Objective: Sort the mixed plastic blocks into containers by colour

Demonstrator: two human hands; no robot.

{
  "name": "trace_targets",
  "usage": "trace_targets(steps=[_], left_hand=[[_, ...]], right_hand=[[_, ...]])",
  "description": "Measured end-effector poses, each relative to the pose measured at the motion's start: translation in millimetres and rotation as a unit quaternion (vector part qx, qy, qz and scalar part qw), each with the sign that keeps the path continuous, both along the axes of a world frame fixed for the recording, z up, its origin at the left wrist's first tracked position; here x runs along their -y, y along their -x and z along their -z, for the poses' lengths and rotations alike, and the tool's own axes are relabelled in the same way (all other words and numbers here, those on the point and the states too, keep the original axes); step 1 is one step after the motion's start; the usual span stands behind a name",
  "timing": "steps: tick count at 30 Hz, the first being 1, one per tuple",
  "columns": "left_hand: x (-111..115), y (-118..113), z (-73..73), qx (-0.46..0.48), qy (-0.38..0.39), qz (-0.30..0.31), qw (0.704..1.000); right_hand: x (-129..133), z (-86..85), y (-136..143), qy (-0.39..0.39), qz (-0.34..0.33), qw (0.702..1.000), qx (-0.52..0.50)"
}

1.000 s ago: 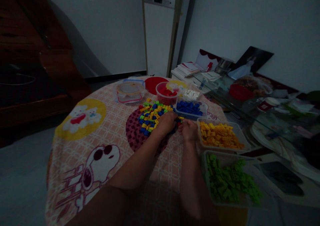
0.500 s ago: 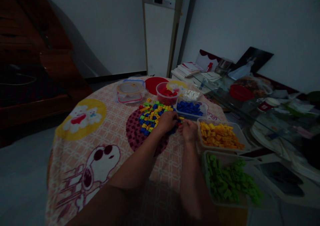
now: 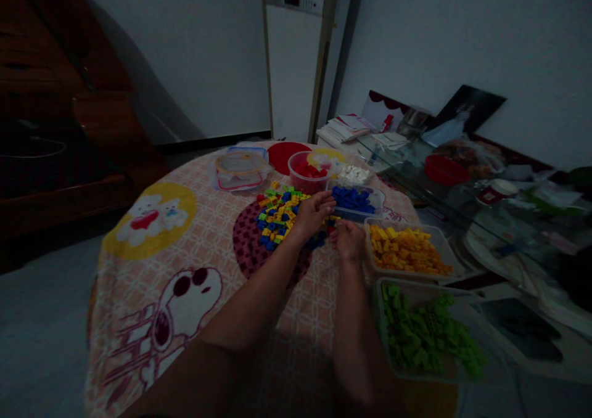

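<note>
A pile of mixed building bricks (image 3: 277, 217) lies on a round dark-red patch (image 3: 245, 245) of the tablecloth. My left hand (image 3: 315, 213) is over the pile's right side, beside the blue brick box, its fingers apart and nothing seen in them. Just right of it, my right hand (image 3: 348, 238) is closed at the pile's right edge, with small yellow and red bricks at its fingertips. The yellow brick box (image 3: 407, 251) stands right of that hand. Blue bricks (image 3: 354, 200) fill a clear box behind both hands. Green bricks (image 3: 425, 331) lie in a box at the front right.
A round tub of red bricks (image 3: 309, 171) and a container of white pieces (image 3: 354, 174) stand at the back. Stacked lidded containers (image 3: 240, 168) are at the back left. A cluttered glass-topped surface (image 3: 416, 190) borders the table on the right.
My left hand has opened, its fingers now spread toward the blue box instead of bent down at the bricks. My right hand has barely moved.
</note>
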State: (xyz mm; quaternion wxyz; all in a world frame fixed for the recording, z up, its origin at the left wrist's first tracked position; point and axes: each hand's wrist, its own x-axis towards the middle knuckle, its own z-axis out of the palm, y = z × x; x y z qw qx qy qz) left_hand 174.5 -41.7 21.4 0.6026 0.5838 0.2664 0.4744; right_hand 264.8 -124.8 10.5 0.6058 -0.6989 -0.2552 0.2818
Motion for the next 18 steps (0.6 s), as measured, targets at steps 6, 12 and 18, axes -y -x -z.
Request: trace_targets(steps=[6,12,18], left_hand=[[1,11,-9.7,-0.222,-0.157,-0.040,0.962],[12,11,-9.5,-0.420,-0.325,-0.011,0.847],[16,7,-3.6,-0.494,-0.378,0.016,0.783]], right_hand=[[-1,6.4,-3,-0.005,-0.005,1.000,0.007],[-1,9.2,-4,-0.012,0.001,1.000,0.014],[-1,4.8,-2,-0.007,0.013,1.000,0.007]])
